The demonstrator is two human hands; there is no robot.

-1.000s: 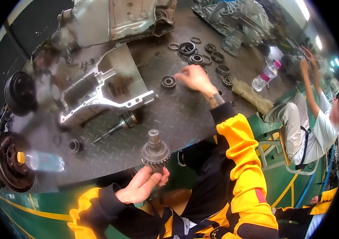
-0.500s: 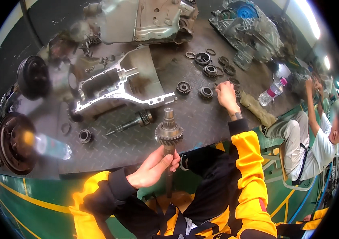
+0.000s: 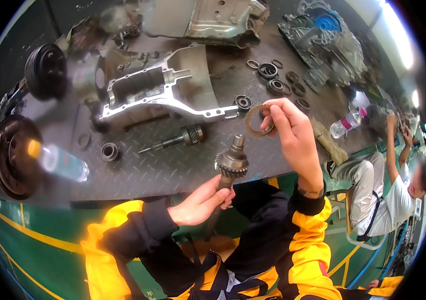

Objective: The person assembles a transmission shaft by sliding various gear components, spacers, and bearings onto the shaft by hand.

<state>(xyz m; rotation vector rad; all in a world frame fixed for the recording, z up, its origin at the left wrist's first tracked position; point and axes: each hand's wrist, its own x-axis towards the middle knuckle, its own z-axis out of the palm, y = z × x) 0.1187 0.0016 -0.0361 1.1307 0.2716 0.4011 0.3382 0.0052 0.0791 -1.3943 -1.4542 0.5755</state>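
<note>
My left hand [image 3: 198, 204] is wrapped round the lower stem of a transmission shaft [image 3: 231, 164], held nearly upright over the table's near edge. Toothed gears sit around its upper part, and its bare tip points up. Between the thumb and fingers of my right hand [image 3: 297, 137] is a thin brownish synchronizer ring [image 3: 249, 125], tilted and raised above the table, close to the shaft's tip but apart from it. Part of a gear behind the ring is hidden by my fingers. A second geared shaft [image 3: 175, 139] lies on the table to the left.
Several gears and rings, among them one gear [image 3: 243, 103], lie beyond my right hand. An open metal housing [image 3: 165, 95] spans the middle. A small gear [image 3: 110, 152], two bottles [image 3: 348, 123], [image 3: 65, 163] and a drum [image 3: 15, 157] stand around; a person sits at right.
My right hand has come back from the loose gears toward the shaft and now holds up a ring. My left hand still grips the shaft, which leans slightly more to the right.
</note>
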